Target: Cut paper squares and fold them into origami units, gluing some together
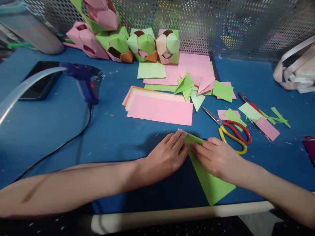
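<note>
A green sheet of paper (214,186) lies slantwise on the table under both hands, its far end folded over. My left hand (169,150) is closed on the far left corner of the fold, fingertips pressed together on the paper. With its fingers bent, my right hand (216,157) grips the fold's right side and partly covers the sheet. Just beyond my right hand lie scissors (222,124) with one red and one yellow handle. A stack of paper strips (159,109), pink on top, sits beyond my left hand.
At the left, a blue hot glue gun (83,82) trails its black cord, near a dark phone (40,82). Folded paper shapes (145,46) line the mesh panel (246,32). Green folded pieces (184,85), a utility knife (243,97) and paper scraps (268,128) lie to the right.
</note>
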Tool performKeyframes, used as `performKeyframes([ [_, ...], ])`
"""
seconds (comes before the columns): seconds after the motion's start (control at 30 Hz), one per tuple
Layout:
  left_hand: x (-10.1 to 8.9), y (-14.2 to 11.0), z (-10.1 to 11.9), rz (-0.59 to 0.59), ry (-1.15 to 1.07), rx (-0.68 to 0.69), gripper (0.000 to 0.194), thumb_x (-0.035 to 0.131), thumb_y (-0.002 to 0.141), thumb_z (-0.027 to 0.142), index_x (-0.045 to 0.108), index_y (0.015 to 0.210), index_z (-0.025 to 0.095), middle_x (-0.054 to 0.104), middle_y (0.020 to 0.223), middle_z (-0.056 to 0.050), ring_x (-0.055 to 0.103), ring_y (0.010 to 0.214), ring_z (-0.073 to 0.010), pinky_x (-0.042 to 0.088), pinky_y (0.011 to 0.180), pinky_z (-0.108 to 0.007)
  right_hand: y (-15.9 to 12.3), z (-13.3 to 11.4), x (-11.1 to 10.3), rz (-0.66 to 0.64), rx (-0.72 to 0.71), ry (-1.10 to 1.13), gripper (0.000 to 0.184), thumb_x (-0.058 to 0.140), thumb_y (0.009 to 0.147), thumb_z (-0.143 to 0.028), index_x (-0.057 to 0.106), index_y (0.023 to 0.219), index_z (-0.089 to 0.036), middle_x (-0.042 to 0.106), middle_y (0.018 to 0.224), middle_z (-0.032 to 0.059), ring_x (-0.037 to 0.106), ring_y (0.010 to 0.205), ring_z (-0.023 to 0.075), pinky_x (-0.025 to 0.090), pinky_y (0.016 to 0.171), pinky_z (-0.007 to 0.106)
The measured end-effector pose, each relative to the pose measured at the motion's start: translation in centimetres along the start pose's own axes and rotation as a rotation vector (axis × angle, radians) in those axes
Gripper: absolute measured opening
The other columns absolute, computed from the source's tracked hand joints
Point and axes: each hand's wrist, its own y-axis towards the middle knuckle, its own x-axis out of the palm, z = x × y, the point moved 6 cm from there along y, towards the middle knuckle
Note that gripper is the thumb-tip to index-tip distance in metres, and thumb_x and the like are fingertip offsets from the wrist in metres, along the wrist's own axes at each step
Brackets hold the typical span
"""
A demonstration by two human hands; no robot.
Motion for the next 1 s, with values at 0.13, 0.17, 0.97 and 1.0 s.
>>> performKeyframes([
  [0.13, 0.0, 0.2, 0.0, -0.015, 0.011, 0.0, 0.025, 0.039, 0.09, 0.005, 0.062, 0.1, 0.002, 0.063, 0.114, -0.029, 0.061, 0.11, -0.0366, 0.056, 0.084, -0.048, 0.0, 0.0, 0.0, -0.005, -0.008, 0.004, 0.023, 0.044, 0.092, -0.011, 0.066, 0.096, -0.005, 0.067, 0.103, 0.0163, 0.055, 0.078, 0.0217, 0.036, 0.065, 0.037],
  [0.17, 0.0, 0.2, 0.0, -0.022, 0.017, -0.002, 0.025, 0.039, 0.09, 0.005, 0.062, 0.1, 0.002, 0.063, 0.114, -0.029, 0.061, 0.11, -0.0363, 0.056, 0.084, -0.047, 0.0, 0.1, 0.0, -0.011, -0.008, 0.005, 0.023, 0.044, 0.092, -0.012, 0.066, 0.094, -0.006, 0.067, 0.102, 0.0162, 0.054, 0.077, 0.0215, 0.036, 0.065, 0.037],
  [0.97, 0.4, 0.4, 0.2, -0.033, 0.082, 0.044, 0.025, 0.045, 0.092, 0.012, 0.064, 0.108, 0.011, 0.06, 0.13, -0.014, 0.055, 0.117, -0.0315, 0.044, 0.089, -0.045, 0.0, 0.1, 0.3, -0.023, 0.005, 0.015, 0.022, 0.044, 0.093, -0.011, 0.065, 0.086, -0.011, 0.066, 0.097, 0.0118, 0.052, 0.075, 0.0194, 0.032, 0.066, 0.035],
  [1.0, 0.3, 0.3, 0.4, -0.021, 0.087, 0.062, 0.026, 0.043, 0.092, 0.011, 0.063, 0.109, 0.009, 0.062, 0.126, -0.014, 0.055, 0.118, -0.0308, 0.044, 0.09, -0.045, 0.1, 0.1, 0.2, -0.016, 0.004, 0.013, 0.023, 0.043, 0.093, -0.011, 0.065, 0.086, -0.011, 0.066, 0.096, 0.0117, 0.052, 0.075, 0.0192, 0.032, 0.066, 0.035],
])
